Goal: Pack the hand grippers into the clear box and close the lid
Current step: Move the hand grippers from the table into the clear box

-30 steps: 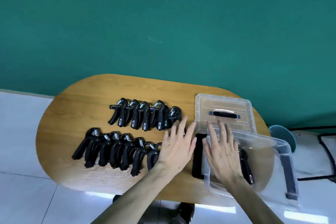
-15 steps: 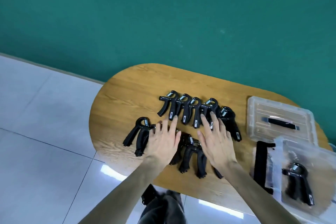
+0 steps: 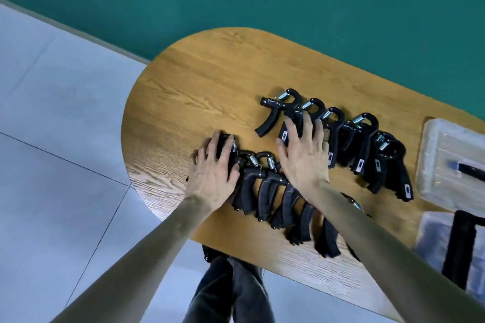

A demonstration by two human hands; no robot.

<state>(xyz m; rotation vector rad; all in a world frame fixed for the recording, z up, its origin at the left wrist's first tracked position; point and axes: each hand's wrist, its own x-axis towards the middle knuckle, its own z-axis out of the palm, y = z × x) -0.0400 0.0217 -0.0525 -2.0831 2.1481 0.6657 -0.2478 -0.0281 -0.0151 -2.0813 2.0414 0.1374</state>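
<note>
Packing has barely begun, judging by the table: two rows of hand grippers lie on it, the lid rests at 3 o'clock, and the clear box, at 4 o'clock, is mostly out of frame, contents unseen. Left hand curls over the near row's end gripper at 9 o'clock. Right hand lies spread, fingers fairly straight, on the far row at 12 o'clock, clasping nothing.
</note>
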